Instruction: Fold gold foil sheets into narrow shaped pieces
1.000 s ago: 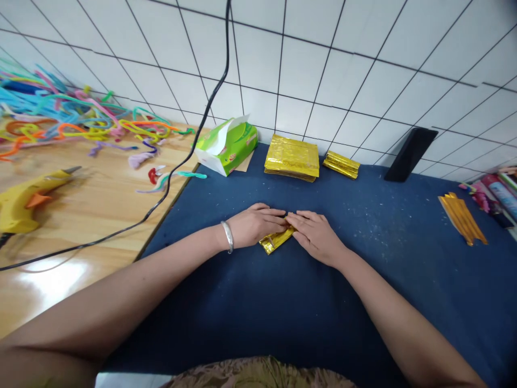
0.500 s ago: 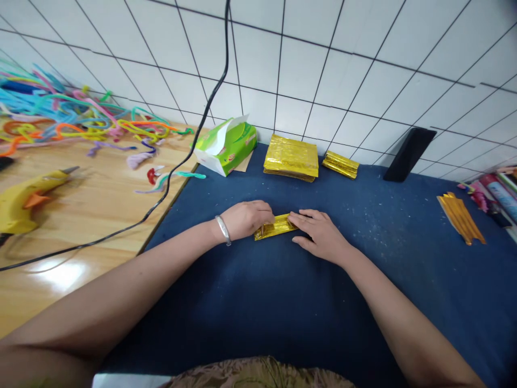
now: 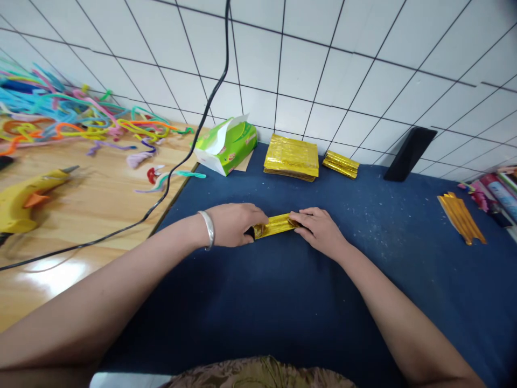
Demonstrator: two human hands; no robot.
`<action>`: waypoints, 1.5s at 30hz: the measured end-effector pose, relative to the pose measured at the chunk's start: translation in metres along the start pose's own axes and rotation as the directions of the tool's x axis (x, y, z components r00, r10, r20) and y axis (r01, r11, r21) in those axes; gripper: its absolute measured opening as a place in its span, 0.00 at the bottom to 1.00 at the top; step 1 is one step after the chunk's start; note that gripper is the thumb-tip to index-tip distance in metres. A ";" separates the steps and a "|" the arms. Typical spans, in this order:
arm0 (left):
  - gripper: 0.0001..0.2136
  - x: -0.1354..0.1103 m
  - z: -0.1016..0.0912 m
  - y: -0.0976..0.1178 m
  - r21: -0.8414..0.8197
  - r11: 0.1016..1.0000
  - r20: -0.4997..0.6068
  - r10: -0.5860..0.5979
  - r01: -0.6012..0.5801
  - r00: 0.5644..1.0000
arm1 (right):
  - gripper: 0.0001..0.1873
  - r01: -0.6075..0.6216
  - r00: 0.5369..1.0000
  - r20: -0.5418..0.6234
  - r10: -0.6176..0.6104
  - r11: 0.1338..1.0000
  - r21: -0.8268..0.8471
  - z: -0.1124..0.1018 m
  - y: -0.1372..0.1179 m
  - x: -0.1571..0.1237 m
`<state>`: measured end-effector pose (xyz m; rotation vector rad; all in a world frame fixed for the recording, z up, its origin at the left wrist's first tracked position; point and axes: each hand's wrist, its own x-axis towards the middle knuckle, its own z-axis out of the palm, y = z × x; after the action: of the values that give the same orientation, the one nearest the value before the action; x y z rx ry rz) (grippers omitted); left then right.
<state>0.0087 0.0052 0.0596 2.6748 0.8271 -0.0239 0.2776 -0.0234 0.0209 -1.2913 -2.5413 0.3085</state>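
Note:
A folded strip of shiny gold foil paper (image 3: pixel 277 225) lies on the dark blue cloth (image 3: pixel 258 302) between my hands. My left hand (image 3: pixel 238 223), with a silver bangle at the wrist, has its fingers and thumb around the strip's left end. At the right end, my right hand (image 3: pixel 321 229) grips the strip between fingers and thumb. The fingertips partly cover both ends of the paper. Beyond the hands, a stack of gold foil paper (image 3: pixel 291 155) sits by the wall, with a small folded gold piece (image 3: pixel 341 164) beside it.
A green tissue box (image 3: pixel 228 145) stands at the back left. On the wooden table (image 3: pixel 100 215) are a yellow glue gun (image 3: pixel 28 202) and tangled pipe cleaners (image 3: pixel 72 116). A black cable (image 3: pixel 210 99) crosses the left side. A black phone-like slab (image 3: pixel 410 154) leans against the wall; pleated gold paper (image 3: pixel 461 218) lies right.
My left hand has slid a little left to the strip's end, and its thumb now shows below. My right thumb has moved in closer to the paper.

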 end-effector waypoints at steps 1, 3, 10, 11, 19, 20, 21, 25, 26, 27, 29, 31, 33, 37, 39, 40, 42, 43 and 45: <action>0.16 0.000 0.001 0.004 0.032 0.999 -0.008 -0.010 0.011 1.000 | 0.18 0.007 1.000 -0.018 -0.007 1.000 0.000 0.002 0.000 0.000; 0.14 0.001 0.002 0.011 0.079 0.997 -0.018 -0.019 0.020 1.000 | 0.17 0.027 0.998 -0.049 -0.027 1.000 -0.001 0.004 -0.001 -0.002; 0.12 0.002 0.000 0.015 0.156 0.984 -0.006 -0.085 0.085 0.996 | 0.13 0.034 0.990 -0.135 -0.035 0.999 -0.004 0.009 -0.004 -0.008; 0.12 0.002 -0.001 0.015 0.165 0.982 -0.003 -0.095 0.094 0.996 | 0.12 0.033 0.989 -0.144 -0.032 0.999 0.002 0.009 -0.004 -0.008; 0.09 0.003 -0.001 0.013 0.176 0.980 0.000 -0.090 0.089 0.996 | 0.07 0.065 0.986 -0.155 -0.059 0.997 0.038 0.009 -0.003 -0.007; 0.09 0.003 0.000 0.012 0.170 0.981 -0.016 -0.095 0.096 0.995 | 0.07 0.065 0.986 -0.154 -0.059 0.997 0.039 0.009 -0.002 -0.007; 0.09 0.004 0.000 0.012 0.164 0.980 -0.035 -0.110 0.114 0.993 | 0.07 0.063 0.987 -0.154 -0.056 0.997 0.040 0.009 -0.002 -0.007; 0.12 0.002 0.007 0.009 0.129 0.968 -0.118 -0.200 0.215 0.973 | 0.07 0.063 0.987 -0.149 -0.054 0.997 0.052 0.009 0.000 -0.006; 0.12 0.001 0.009 0.008 0.119 0.968 -0.135 -0.203 0.219 0.970 | 0.07 0.067 0.987 -0.152 -0.058 0.996 0.056 0.009 0.000 -0.006; 0.11 -0.001 0.013 0.007 0.110 0.971 -0.154 -0.194 0.212 0.969 | 0.07 0.072 0.986 -0.157 -0.062 0.996 0.059 0.009 0.000 -0.006; 0.09 -0.007 0.022 0.005 0.095 0.979 -0.202 -0.156 0.178 0.967 | 0.08 0.090 0.983 -0.165 -0.079 0.994 0.062 0.008 0.001 -0.007; 0.09 -0.013 0.032 0.004 0.087 0.986 -0.265 -0.118 0.146 0.957 | 0.08 0.108 0.981 -0.165 -0.097 0.992 0.062 0.007 0.001 -0.009; 0.11 -0.018 0.042 0.004 0.085 0.989 -0.321 -0.084 0.117 0.943 | 0.09 0.125 0.981 -0.159 -0.114 0.990 0.061 0.007 0.000 -0.010; 0.12 -0.024 0.055 0.006 0.029 0.997 -0.397 -0.060 0.078 0.916 | 0.09 0.114 0.984 -0.146 -0.104 0.991 0.064 0.007 -0.002 -0.011; 0.12 -0.024 0.058 0.006 -0.051 0.996 -0.430 -0.094 0.080 0.898 | 0.08 0.075 0.987 -0.147 -0.063 0.994 0.080 0.007 -0.004 -0.009; 0.11 -0.024 0.058 0.006 -0.093 0.992 -0.443 -0.120 0.088 0.888 | 0.08 0.051 0.988 -0.147 -0.037 0.995 0.091 0.008 -0.006 -0.008; 0.10 -0.021 0.058 0.006 -0.170 0.980 -0.460 -0.173 0.105 0.871 | 0.07 0.001 0.988 -0.151 0.017 0.993 0.116 0.009 -0.008 -0.004; 0.10 -0.020 0.058 0.007 -0.204 0.973 -0.467 -0.198 0.113 0.862 | 0.07 -0.022 0.988 -0.149 0.041 0.992 0.127 0.009 -0.009 -0.003; 0.09 -0.016 0.057 0.007 -0.261 0.957 -0.479 -0.241 0.126 0.844 | 0.08 -0.057 0.986 -0.145 0.079 0.987 0.147 0.009 -0.010 0.001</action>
<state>0.0037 -0.0279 0.0102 2.4002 1.1636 0.7166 0.2664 -0.0294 0.0159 -1.2976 -2.3093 0.3847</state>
